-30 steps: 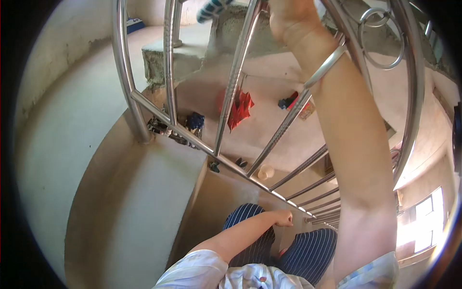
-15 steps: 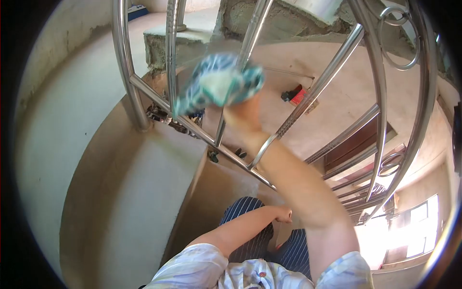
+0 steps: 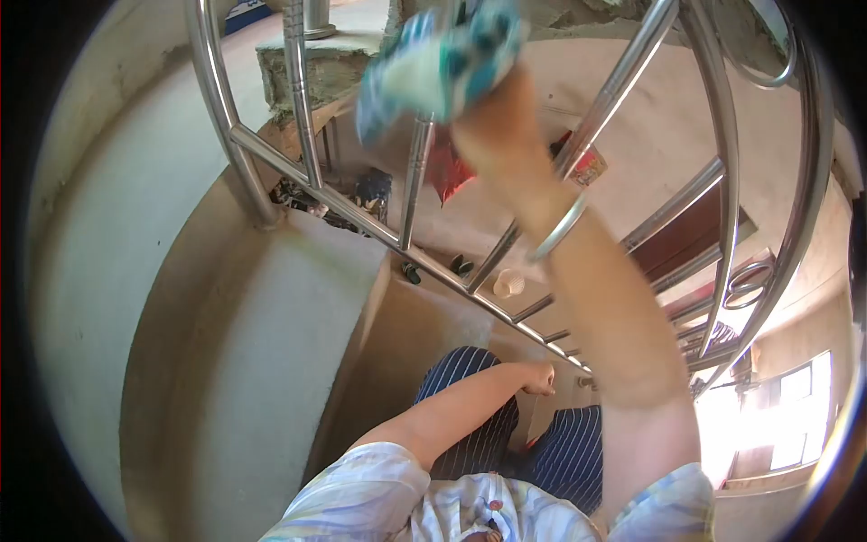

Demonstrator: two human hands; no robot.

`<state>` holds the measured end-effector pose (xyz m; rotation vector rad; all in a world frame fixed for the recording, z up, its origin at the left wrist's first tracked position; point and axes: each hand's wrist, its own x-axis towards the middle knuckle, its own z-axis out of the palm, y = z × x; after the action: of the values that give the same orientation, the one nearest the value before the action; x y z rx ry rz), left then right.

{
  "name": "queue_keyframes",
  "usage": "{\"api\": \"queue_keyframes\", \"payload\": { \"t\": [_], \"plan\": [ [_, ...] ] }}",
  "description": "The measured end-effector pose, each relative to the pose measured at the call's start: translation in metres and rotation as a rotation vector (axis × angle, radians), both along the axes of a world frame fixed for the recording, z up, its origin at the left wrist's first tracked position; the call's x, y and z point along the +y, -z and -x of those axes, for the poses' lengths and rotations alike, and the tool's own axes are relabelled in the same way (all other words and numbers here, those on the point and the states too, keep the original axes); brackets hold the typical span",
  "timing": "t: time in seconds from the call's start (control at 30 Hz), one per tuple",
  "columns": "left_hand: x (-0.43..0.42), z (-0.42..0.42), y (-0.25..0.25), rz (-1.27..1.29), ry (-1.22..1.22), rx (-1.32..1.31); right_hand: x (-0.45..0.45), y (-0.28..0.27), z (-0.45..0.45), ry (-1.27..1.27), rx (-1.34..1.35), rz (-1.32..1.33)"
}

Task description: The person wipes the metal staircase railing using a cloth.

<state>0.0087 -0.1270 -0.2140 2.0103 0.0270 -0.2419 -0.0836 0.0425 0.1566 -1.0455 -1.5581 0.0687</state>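
Note:
Blurred by motion, my right hand [image 3: 498, 113] grips a blue, green and white patterned cloth [image 3: 424, 77] at the upper middle of the head view. The cloth is pressed around a steel baluster [image 3: 417, 176] of the stair railing; my fingers are mostly hidden behind it. A pale bangle [image 3: 562, 226] circles that wrist. My left hand [image 3: 539, 378] is closed in a loose fist over my knees in striped trousers [image 3: 564, 452], close to the lower rail [image 3: 442, 274], and nothing shows in it.
Pale stair steps [image 3: 244, 352] rise on the left beside the wall. Through the railing, a lower floor shows shoes [image 3: 461, 266], a whitish round container [image 3: 508, 284] and a red item [image 3: 449, 176]. Curved railing posts [image 3: 804, 181] stand at the right, with a bright window [image 3: 799, 406] beyond.
My right hand and the cloth have moved upward along the baluster and a little right in view. The view has shifted slightly. My left hand stays closed near my knees.

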Motion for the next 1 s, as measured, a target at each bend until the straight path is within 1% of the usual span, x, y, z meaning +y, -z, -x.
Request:
{"api": "queue_keyframes", "payload": {
  "t": [0.03, 0.07, 0.1, 0.13, 0.17, 0.2, 0.27, 0.3, 0.33, 0.4, 0.43, 0.5, 0.53, 0.6, 0.63, 0.7, 0.77, 0.83, 0.87, 0.9, 0.93, 0.97, 1.0],
  "plan": [
    [0.013, 0.018, -0.05, -0.104, 0.119, 0.164, -0.005, -0.02, 0.0, 0.094, -0.025, -0.047],
    [0.015, 0.021, -0.06, -0.065, 0.136, 0.194, 0.001, -0.021, -0.005, 0.101, -0.012, -0.041],
    [0.011, 0.024, -0.054, -0.059, 0.144, 0.21, 0.009, -0.02, -0.007, 0.103, -0.061, -0.068],
    [0.009, 0.026, -0.049, 0.007, 0.043, 0.124, 0.013, -0.016, -0.008, 0.106, -0.114, -0.097],
    [0.008, 0.025, -0.046, 0.067, -0.059, 0.033, 0.005, -0.003, 0.0, 0.182, -0.092, 0.033],
    [0.008, 0.023, -0.045, 0.066, -0.055, 0.034, -0.003, 0.013, 0.011, 0.254, -0.075, 0.162],
    [0.008, 0.024, -0.042, 0.062, -0.05, 0.044, 0.016, 0.076, 0.014, 0.044, 0.146, -0.057],
    [0.008, 0.026, -0.038, 0.063, -0.048, 0.053, 0.009, 0.096, 0.017, 0.1, 0.164, 0.075],
    [0.006, 0.028, -0.035, 0.065, -0.045, 0.064, 0.008, 0.12, 0.016, -0.005, 0.17, 0.201],
    [0.002, 0.031, -0.029, 0.065, -0.034, 0.087, 0.018, 0.186, 0.009, 0.098, 0.1, 0.291],
    [0.0, 0.032, -0.026, 0.064, -0.027, 0.097, 0.015, 0.202, 0.005, 0.101, 0.108, 0.293],
    [-0.002, 0.032, -0.024, 0.06, -0.017, 0.109, 0.004, 0.221, -0.004, 0.293, -0.317, 0.579],
    [-0.002, 0.031, -0.025, 0.056, -0.014, 0.111, -0.002, 0.226, -0.009, 0.294, -0.317, 0.579],
    [-0.001, 0.028, -0.026, 0.052, -0.009, 0.109, -0.015, 0.234, -0.021, 0.161, -0.376, 0.651],
    [-0.001, 0.026, -0.026, 0.051, -0.007, 0.106, -0.027, 0.221, -0.022, 0.162, -0.383, 0.652],
    [-0.001, 0.02, -0.028, 0.05, 0.0, 0.097, -0.057, 0.191, -0.024, 0.054, -0.171, 0.85],
    [0.0, 0.014, -0.029, 0.05, 0.005, 0.087, -0.086, 0.164, -0.03, -0.131, 0.209, 0.547],
    [0.004, 0.011, -0.032, 0.049, 0.007, 0.081, -0.112, 0.131, -0.038, 0.065, 0.243, 0.292],
    [0.006, 0.01, -0.032, 0.047, 0.009, 0.081, -0.12, 0.117, -0.05, 0.184, 0.249, 0.225],
    [0.007, 0.009, -0.032, 0.045, 0.014, 0.083, -0.12, 0.101, -0.054, -0.071, 0.975, 0.055],
    [0.014, 0.026, -0.069, -0.066, -0.001, 0.081, -0.134, 0.068, -0.062, -0.067, 0.963, 0.133],
    [0.015, 0.028, -0.069, -0.067, 0.002, 0.075, -0.131, 0.05, -0.071, -0.013, 0.97, -0.177],
    [0.015, 0.028, -0.071, -0.081, 0.028, 0.095, -0.141, 0.029, -0.082, -0.158, 0.786, -0.186]
  ]
}}
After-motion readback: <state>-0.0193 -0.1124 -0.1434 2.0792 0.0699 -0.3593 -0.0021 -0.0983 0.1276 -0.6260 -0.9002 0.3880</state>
